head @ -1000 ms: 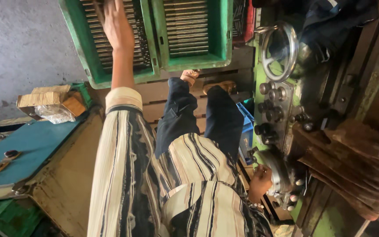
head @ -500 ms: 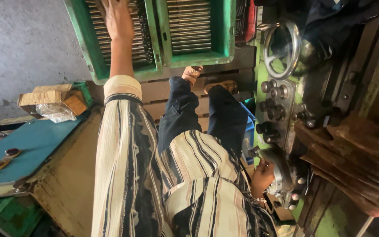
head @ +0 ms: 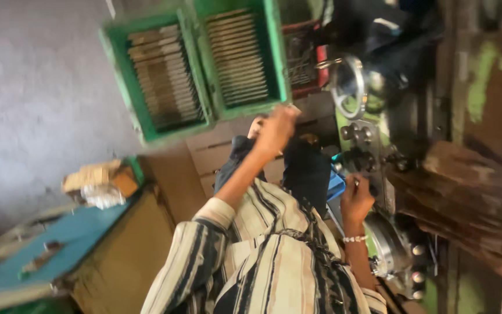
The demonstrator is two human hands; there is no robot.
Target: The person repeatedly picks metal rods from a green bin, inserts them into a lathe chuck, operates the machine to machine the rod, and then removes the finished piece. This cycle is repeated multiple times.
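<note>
Left hand (head: 275, 129) is up in front, with the fingers curled together near the bottom edge of a green crate (head: 242, 55) full of thin metal strips. It looks like it pinches something small and pale, but that is too blurry to tell. Right hand (head: 355, 200) is closed around a small dark knob on the green machine (head: 379, 174). Another green crate (head: 155, 81) sits just beside the first one. Away to the left is a blue table (head: 59, 244).
</note>
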